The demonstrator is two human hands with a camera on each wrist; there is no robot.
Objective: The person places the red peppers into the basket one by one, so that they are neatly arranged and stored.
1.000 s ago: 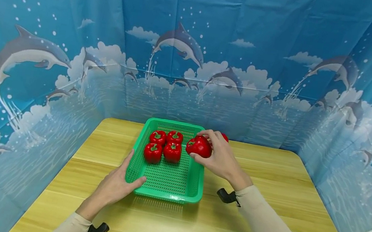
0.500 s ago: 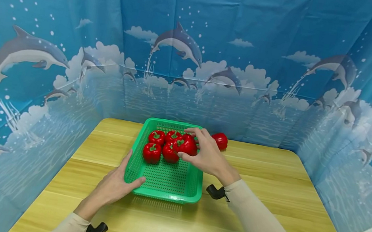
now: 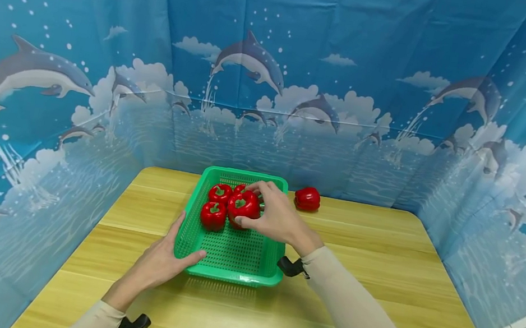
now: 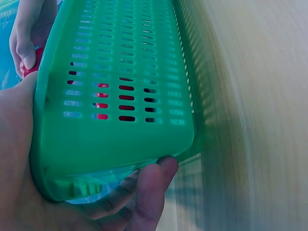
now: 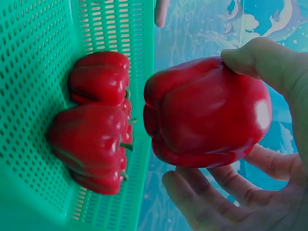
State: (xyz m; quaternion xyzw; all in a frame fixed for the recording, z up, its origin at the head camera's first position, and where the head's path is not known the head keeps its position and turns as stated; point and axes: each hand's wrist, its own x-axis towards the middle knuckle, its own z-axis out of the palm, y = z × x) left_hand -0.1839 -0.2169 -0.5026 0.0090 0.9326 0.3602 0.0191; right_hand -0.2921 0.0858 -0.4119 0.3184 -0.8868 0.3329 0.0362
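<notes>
My right hand (image 3: 280,220) grips a red bell pepper (image 3: 244,206) between thumb and fingers, over the green perforated basket (image 3: 246,278). In the right wrist view this held pepper (image 5: 207,113) hangs above and apart from several red bell peppers (image 5: 91,139) grouped inside the basket with their green stems up. In the head view it covers part of that group. My left hand (image 3: 157,264) holds the basket's near left side, thumb at the rim. The left wrist view shows its fingers (image 4: 149,192) curled round the outside of the basket wall (image 4: 110,149).
One more red bell pepper (image 3: 307,199) lies on the wooden table (image 3: 361,258) behind and right of the basket, close to the back edge. A blue dolphin-print curtain (image 3: 265,147) stands behind the table and along both sides.
My right hand has carried its bell pepper left, from over the basket's right rim to above the grouped peppers. The pepper on the table has come fully into view. My left hand keeps its hold.
</notes>
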